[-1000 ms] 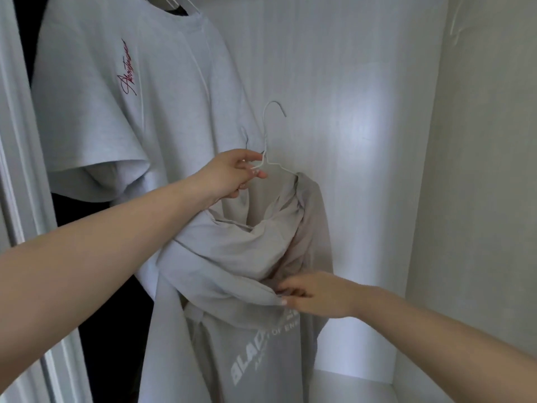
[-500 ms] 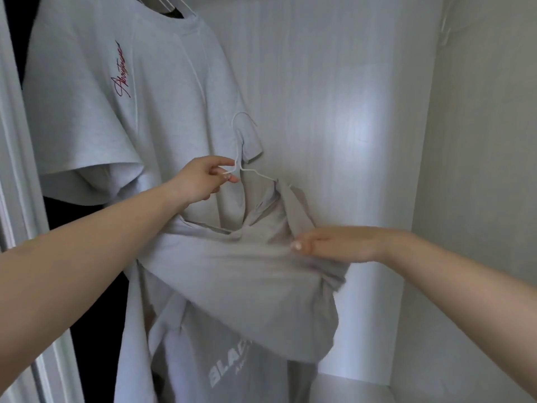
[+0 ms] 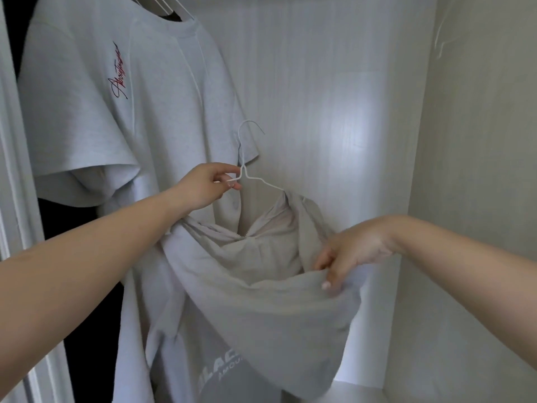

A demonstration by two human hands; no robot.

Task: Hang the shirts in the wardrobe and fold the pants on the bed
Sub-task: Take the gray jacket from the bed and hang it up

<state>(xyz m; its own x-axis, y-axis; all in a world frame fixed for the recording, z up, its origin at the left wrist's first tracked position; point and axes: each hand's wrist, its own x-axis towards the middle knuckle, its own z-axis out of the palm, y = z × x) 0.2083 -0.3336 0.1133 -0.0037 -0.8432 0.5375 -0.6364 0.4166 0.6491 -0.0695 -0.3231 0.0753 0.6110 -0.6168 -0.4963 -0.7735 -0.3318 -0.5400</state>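
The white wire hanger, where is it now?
Head view, centre: the white wire hanger is pinched by the left hand, beside the hung white shirt.

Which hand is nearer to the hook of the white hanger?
The left. The left hand pinches the hanger just below its hook. The right hand is lower and to the right, gripping the beige shirt.

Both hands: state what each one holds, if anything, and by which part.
Left hand pinches the white wire hanger at its neck; right hand grips the beige shirt's bunched fabric edge.
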